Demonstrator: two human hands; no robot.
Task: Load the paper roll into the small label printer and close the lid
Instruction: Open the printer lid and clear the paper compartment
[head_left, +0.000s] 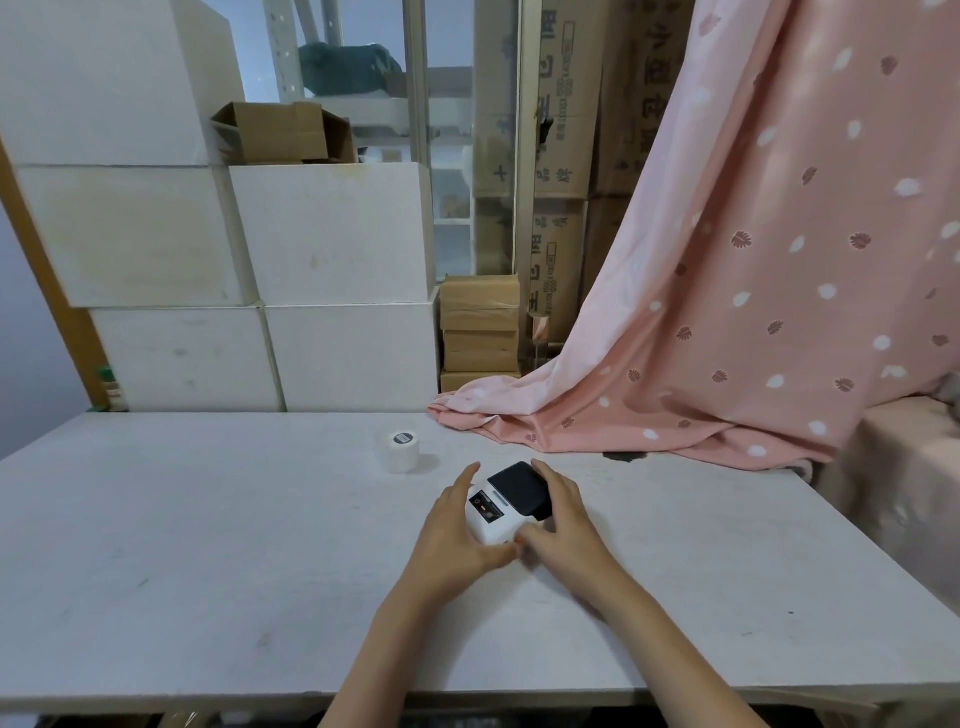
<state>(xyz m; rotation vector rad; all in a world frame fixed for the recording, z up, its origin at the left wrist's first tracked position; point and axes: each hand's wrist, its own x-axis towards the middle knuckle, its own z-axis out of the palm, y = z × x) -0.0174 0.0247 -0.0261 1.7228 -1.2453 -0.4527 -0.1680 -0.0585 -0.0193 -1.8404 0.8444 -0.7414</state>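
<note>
A small white label printer (493, 514) with a black lid (519, 488) lies on the white table (208, 571), its lid down. My left hand (457, 535) cups the printer's left side with the thumb at its near edge. My right hand (563, 514) wraps its right side, fingers against the black lid. Both hands grip the printer. A white paper roll (399, 451) with a dark core stands on end on the table, apart from the printer, to the upper left of my hands.
Pink patterned cloth (727, 312) drapes onto the table's far right. White boxes (311, 286) and cardboard cartons (480, 332) are stacked behind the far edge. A dark smudge (626, 457) marks the table near the cloth. The near table edge runs below my forearms.
</note>
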